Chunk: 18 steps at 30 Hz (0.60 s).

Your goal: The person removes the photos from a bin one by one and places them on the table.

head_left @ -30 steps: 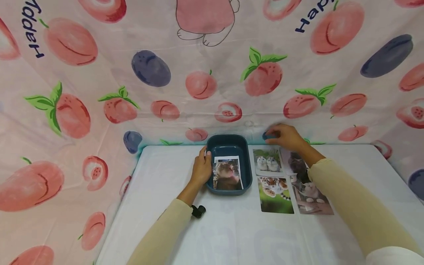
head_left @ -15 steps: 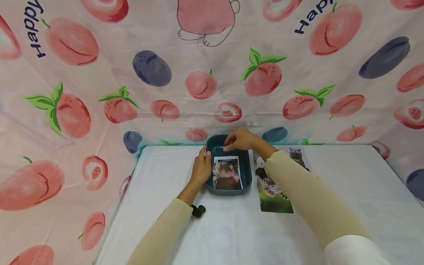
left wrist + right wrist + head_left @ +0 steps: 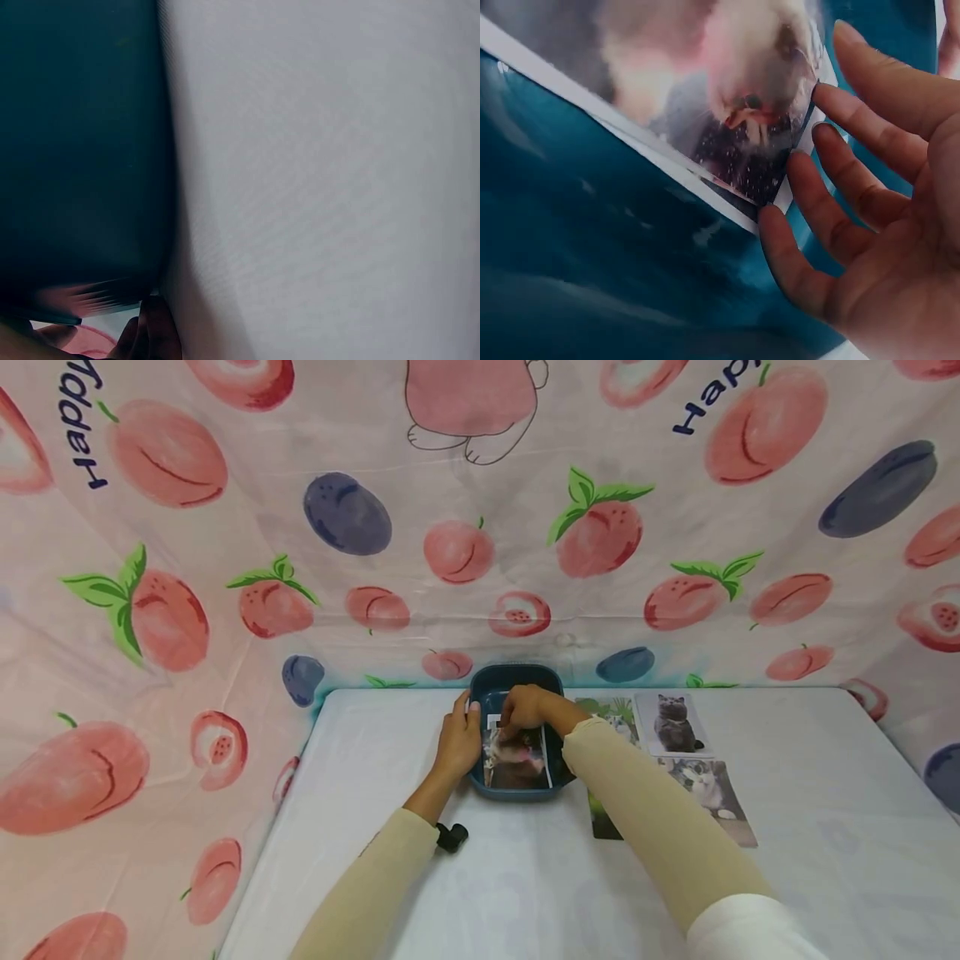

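Note:
A dark blue-green plastic bin (image 3: 513,795) stands at the table's far edge, with animal photo cards (image 3: 517,770) lying in it. My left hand (image 3: 456,745) holds the bin's left side, thumb at the rim; in the left wrist view its fingers (image 3: 156,330) show only at the bottom edge. Inside the bin is my right hand (image 3: 523,707). The right wrist view shows its fingertips touching the edge of the top photo card (image 3: 757,82), thumb (image 3: 885,82) held apart. White borders of more than one card show there, slightly out of line.
Right of the bin lie a grey cat card (image 3: 673,727), another cat card (image 3: 708,789), a green-background card (image 3: 602,817) and a hamster card (image 3: 617,710). My right sleeve covers parts of them. A fruit-print cloth (image 3: 517,568) hangs behind the white table (image 3: 360,735).
My right hand has moved left from beyond the loose cards, over the bin, then down onto the cards inside. The cat cards are uncovered again. My left hand stays at the bin.

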Each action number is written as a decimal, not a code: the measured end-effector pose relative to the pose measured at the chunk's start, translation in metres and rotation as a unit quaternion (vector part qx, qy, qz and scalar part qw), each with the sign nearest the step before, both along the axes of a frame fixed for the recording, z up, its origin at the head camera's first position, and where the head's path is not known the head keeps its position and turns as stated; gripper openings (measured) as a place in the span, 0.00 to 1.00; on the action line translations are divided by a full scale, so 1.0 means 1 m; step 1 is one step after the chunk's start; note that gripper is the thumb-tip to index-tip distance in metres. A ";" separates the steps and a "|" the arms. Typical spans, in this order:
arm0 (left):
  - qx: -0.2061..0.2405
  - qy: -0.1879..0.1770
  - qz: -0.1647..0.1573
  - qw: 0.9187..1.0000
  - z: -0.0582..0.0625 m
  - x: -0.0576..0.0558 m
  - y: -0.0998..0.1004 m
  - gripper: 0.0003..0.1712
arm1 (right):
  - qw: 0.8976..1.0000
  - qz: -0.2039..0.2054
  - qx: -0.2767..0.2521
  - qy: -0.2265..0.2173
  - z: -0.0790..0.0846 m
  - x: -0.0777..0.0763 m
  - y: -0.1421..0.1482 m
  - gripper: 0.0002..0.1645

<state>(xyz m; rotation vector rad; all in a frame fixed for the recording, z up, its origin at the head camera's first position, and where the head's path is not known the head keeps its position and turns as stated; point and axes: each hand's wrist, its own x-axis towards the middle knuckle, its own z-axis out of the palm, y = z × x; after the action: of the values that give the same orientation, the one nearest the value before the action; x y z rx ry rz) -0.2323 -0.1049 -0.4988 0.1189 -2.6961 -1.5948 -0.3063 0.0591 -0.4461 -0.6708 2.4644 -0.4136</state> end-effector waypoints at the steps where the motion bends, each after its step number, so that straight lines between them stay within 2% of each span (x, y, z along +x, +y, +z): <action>1: 0.000 0.002 -0.001 1.000 0.000 0.000 0.000 0.30 | 1.000 0.004 0.001 0.002 0.001 0.000 0.000 0.15; 5: -0.007 0.007 -0.001 1.000 0.001 -0.001 0.000 0.30 | 0.999 0.021 -0.006 0.026 0.009 0.001 0.002 0.11; 8: -0.012 0.015 -0.002 1.000 0.000 -0.002 0.000 0.29 | 0.999 0.026 -0.026 0.020 0.017 0.004 0.005 0.09; 13: -0.014 0.023 -0.003 1.000 0.000 -0.002 0.000 0.29 | 0.998 0.018 -0.051 -0.023 0.023 0.010 0.013 0.23; 16: -0.014 0.023 -0.002 1.000 0.000 -0.002 0.000 0.29 | 0.998 0.018 -0.066 -0.001 0.023 0.016 0.020 0.24; 18: -0.010 0.025 0.000 1.000 -0.001 -0.002 0.000 0.29 | 0.995 0.008 -0.101 0.018 0.025 0.019 0.029 0.22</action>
<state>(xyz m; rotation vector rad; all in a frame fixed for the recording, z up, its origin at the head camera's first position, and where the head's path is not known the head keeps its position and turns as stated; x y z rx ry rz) -0.2340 -0.1045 -0.4995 0.0770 -2.6735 -1.5496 -0.2876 0.0880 -0.4210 -0.7853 2.4709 -0.6553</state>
